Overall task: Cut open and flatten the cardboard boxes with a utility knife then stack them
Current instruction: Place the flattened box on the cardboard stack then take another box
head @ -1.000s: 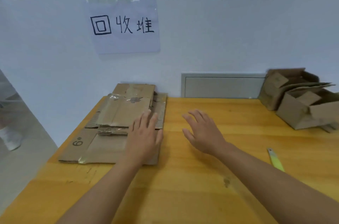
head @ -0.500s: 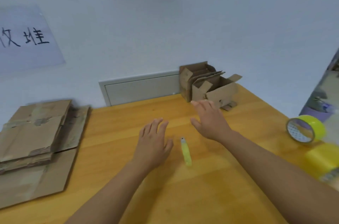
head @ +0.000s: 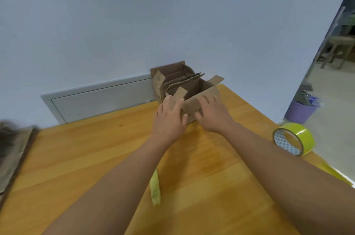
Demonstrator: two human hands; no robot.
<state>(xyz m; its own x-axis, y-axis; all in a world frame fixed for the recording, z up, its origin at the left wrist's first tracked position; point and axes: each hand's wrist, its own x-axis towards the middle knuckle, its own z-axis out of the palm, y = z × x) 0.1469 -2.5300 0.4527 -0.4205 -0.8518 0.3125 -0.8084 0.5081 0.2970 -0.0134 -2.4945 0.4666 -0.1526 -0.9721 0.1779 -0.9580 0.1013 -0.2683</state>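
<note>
An open brown cardboard box (head: 194, 90) stands at the far right of the wooden table (head: 96, 157), with another open box (head: 169, 73) behind it against the wall. My left hand (head: 170, 117) lies against the near box's left front corner, fingers extended. My right hand (head: 213, 113) touches its front face, fingers spread. Between my forearms on the table lies a yellow-green utility knife (head: 155, 188). The flattened cardboard stack (head: 11, 150) shows blurred at the left edge.
A roll of yellow tape (head: 294, 138) stands near the table's right edge. A grey wall panel (head: 99, 98) sits behind the table. Past the right edge, a purple bin (head: 301, 111) stands on the floor.
My view has swung right, away from the flattened stack. Both hands moved from above the table to the near open box and now touch it.
</note>
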